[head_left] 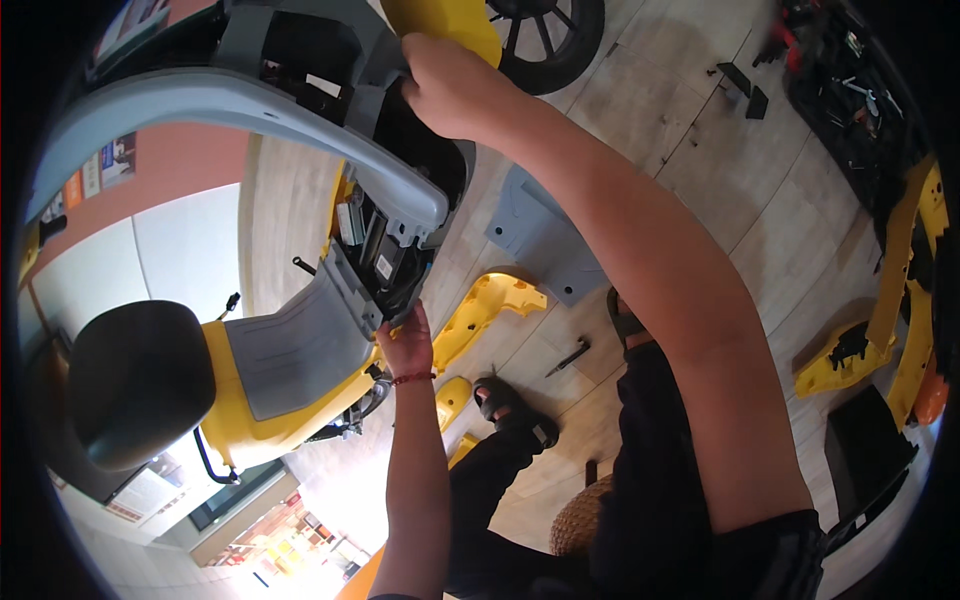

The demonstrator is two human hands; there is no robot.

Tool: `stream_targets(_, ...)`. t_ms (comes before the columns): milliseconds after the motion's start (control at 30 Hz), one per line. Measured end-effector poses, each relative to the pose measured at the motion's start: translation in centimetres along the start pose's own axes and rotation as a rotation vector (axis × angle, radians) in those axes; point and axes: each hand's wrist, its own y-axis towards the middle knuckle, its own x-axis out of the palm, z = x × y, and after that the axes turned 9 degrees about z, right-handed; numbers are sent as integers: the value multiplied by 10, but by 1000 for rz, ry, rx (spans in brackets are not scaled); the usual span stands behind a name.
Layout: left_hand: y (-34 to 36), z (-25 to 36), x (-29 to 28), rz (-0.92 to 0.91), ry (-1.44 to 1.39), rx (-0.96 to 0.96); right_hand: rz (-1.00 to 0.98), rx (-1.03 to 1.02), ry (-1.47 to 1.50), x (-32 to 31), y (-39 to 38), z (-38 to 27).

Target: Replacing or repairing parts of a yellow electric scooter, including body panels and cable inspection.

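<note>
A partly stripped yellow scooter (270, 432) stands at the left, with a black seat (140, 385), a grey floor mat (300, 355) and a curved grey panel (250, 95) above. In the gap between mat and panel, a dark box and wiring lie exposed in the black compartment (395, 270). My left hand (408, 343) is closed at the lower edge of this compartment, its fingertips partly hidden by the edge. Farther forward, my right hand (440, 88) is closed around the edge of the dark inner front panel, beside a yellow front cover (450, 25). Its fingers are mostly hidden.
A grey plastic panel (535, 235) and a long yellow trim piece (485, 310) lie on the floor close by. An open tool case (860, 100) sits at the far right, above more yellow parts (850, 360). Under me is a woven stool (580, 515).
</note>
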Motion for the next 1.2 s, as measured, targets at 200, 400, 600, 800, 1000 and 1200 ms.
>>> stream_targets(200, -26, 13, 15, 118, 128, -210, -53, -23, 57, -11, 2, -1)
stream_targets(400, -95, 8, 137, -12, 1748, 439, 0, 1, -71, -4, -6, -4)
stream_targets(600, -80, -57, 280, -355, 1605, 1443, 58, -6, 25, -2, -10, 0)
stream_targets(800, -74, -79, 300, -15, 1589, 1558, -12, -34, 10, -3, -4, 4)
stream_targets(1000, -69, -80, 296, 73, 1590, 1511, -28, -13, 53, -4, -2, 4)
stream_targets(1200, -70, -78, 293, 0, 1548, 1531, -25, 93, 78, -8, -9, -5)
